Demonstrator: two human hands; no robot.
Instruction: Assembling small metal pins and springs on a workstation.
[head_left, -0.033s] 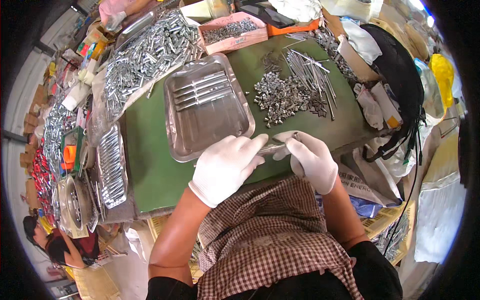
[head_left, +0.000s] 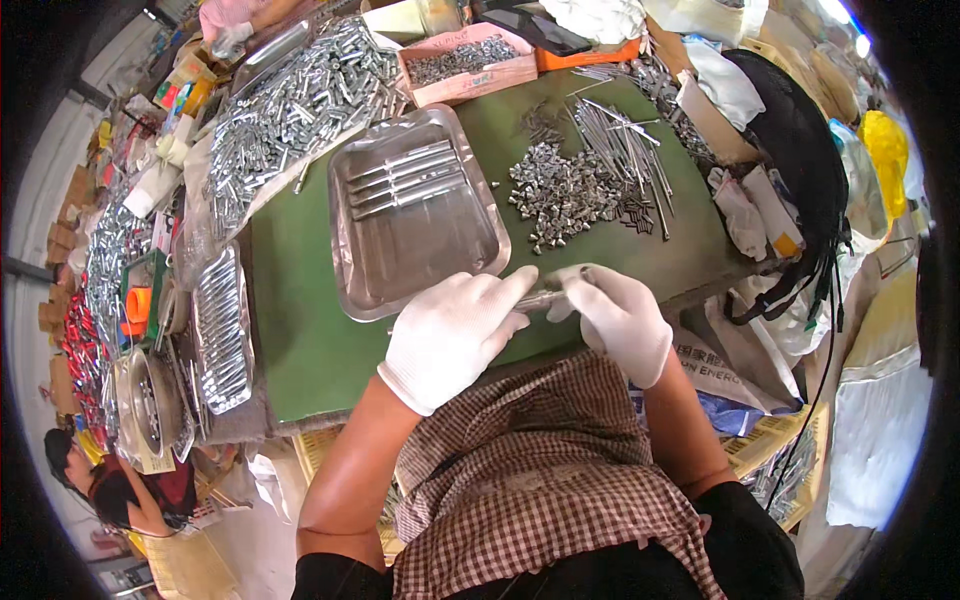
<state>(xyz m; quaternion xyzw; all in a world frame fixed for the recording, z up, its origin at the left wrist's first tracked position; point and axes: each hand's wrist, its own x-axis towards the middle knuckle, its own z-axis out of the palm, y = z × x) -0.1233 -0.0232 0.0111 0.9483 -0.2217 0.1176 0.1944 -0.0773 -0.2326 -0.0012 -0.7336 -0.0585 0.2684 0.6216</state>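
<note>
My left hand (head_left: 452,340) and right hand (head_left: 618,318), both in white gloves, meet just above the near edge of the table (head_left: 300,340), and between them I pinch a short metal rod (head_left: 540,299). The left fingers close on one end of it, the right fingers curl around the other end; the rod lies roughly level, just off the near corner of the steel tray (head_left: 365,285).

That tray sits on the green table top right in front of my hands, and a few long metal pieces (head_left: 405,178) lie side by side in its far half. To the right of the tray I see a heap of small metal parts (head_left: 565,195), and touching that heap on its far right a loose bundle of thin metal rods (head_left: 625,150). Beyond the tray stands a pink cardboard box (head_left: 465,62) filled with small grey hardware. On the far left a large pile of shiny metal tubes (head_left: 295,110) spreads over a sheet, and nearer on the left a flat rack of metal pieces (head_left: 222,330) lies at the table's edge. A black bag (head_left: 790,130) rests at the right end of the table, and another person (head_left: 110,480) shows at the lower left, well apart from my hands.
</note>
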